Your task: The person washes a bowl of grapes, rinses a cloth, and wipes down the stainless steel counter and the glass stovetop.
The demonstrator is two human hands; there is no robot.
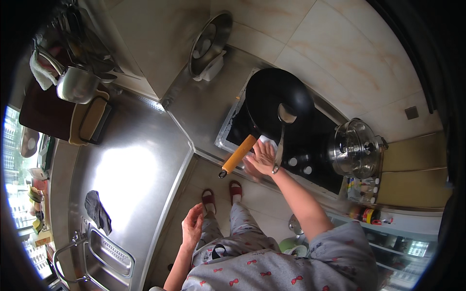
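My right hand [264,158], its fingers spread, lies on a white cloth or paper [267,140] at the front of the black glass cooktop [316,152]. Just left of that hand is the wooden handle [238,155] of a black wok [269,91] on the cooktop. A metal ladle [286,115] rests in the wok, its handle passing beside my right wrist. My left hand [193,224] hangs in front of my body, fingers loosely curled, with nothing visible in it. A glass-lidded steel pot [352,149] stands at the cooktop's right end.
A steel counter [145,127] runs along the left, with a dark cloth [97,211] beside the sink [111,251]. A steel saucepan [77,85] hangs near cutting boards [47,112]. A large metal lid or basin [211,43] leans in the back corner. Bottles [367,215] stand at the right.
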